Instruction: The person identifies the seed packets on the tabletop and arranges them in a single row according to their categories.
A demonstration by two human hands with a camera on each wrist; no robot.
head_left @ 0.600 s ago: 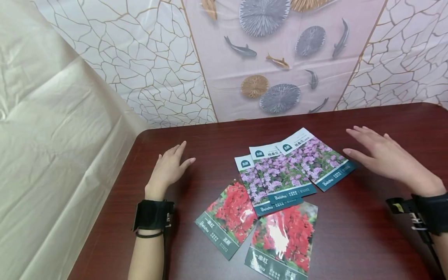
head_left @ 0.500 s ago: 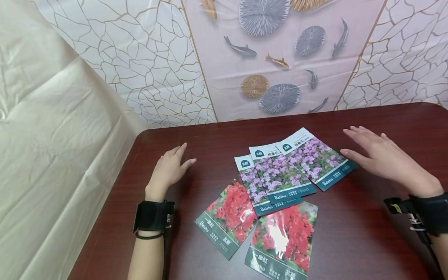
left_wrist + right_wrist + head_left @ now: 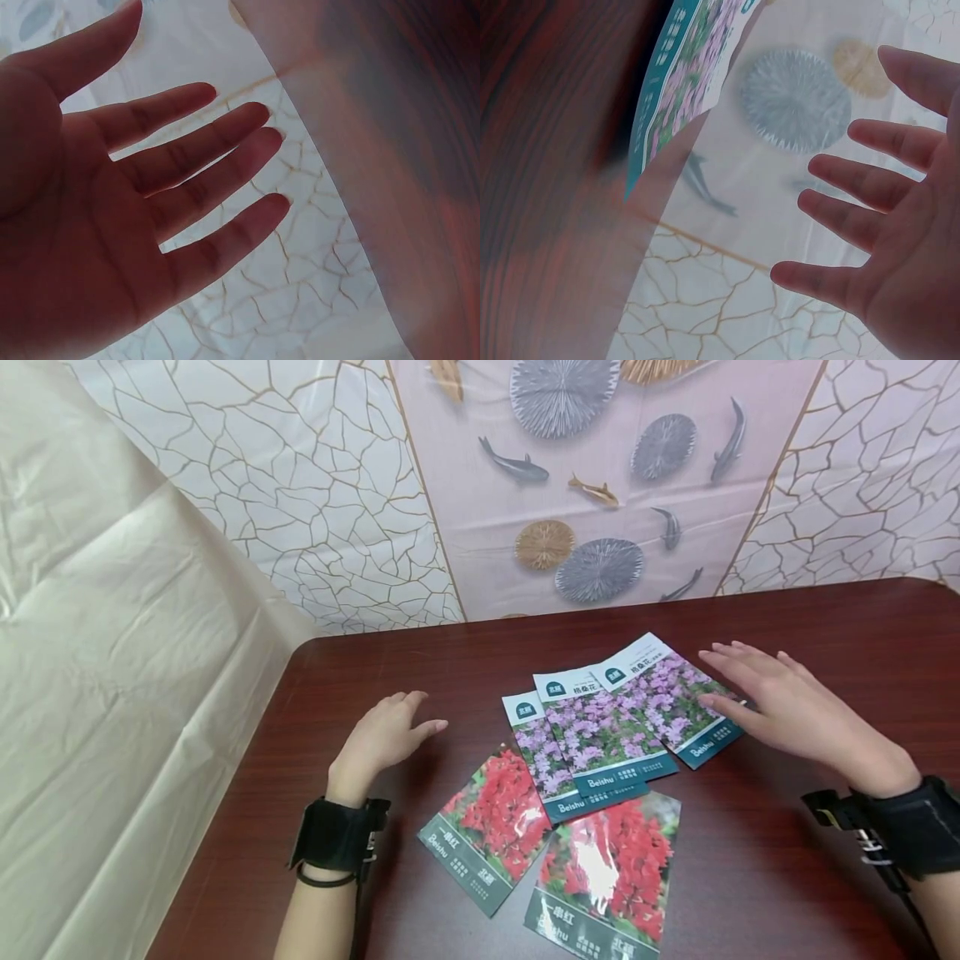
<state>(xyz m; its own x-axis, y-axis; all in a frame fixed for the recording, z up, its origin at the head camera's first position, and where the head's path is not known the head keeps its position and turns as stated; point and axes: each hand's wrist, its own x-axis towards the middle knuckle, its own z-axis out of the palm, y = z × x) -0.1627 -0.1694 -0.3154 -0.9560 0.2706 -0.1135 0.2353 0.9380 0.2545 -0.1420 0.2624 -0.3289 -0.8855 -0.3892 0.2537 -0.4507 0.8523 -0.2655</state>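
Note:
Five flat packets printed with flowers lie on the table, seemingly seed packets. A purple-flower packet (image 3: pixel 671 702) is the farthest right, overlapping a middle purple packet (image 3: pixel 607 731), which covers much of a left purple packet (image 3: pixel 538 752). Nearer the front are a left red-flower packet (image 3: pixel 498 814) and a right red-flower packet (image 3: pixel 611 868). My right hand (image 3: pixel 795 706) hovers at the right purple packet's edge, fingers extended, holding nothing; its thumb hides part of that packet. Left of the packets, my left hand (image 3: pixel 382 735) is apart from them, fingers spread in the left wrist view.
The packets lie on a dark red-brown wooden table (image 3: pixel 750 893). Behind it hangs a patterned backdrop (image 3: pixel 315 510) with fish and round leaf shapes. A pale cloth sheet (image 3: pixel 112 652) runs along the left side. Each wrist wears a black strap (image 3: pixel 337 835).
My right hand has moved left, its thumb now over the edge of the right purple packet. My left hand has shifted right and slightly nearer the front. The packets have not moved.

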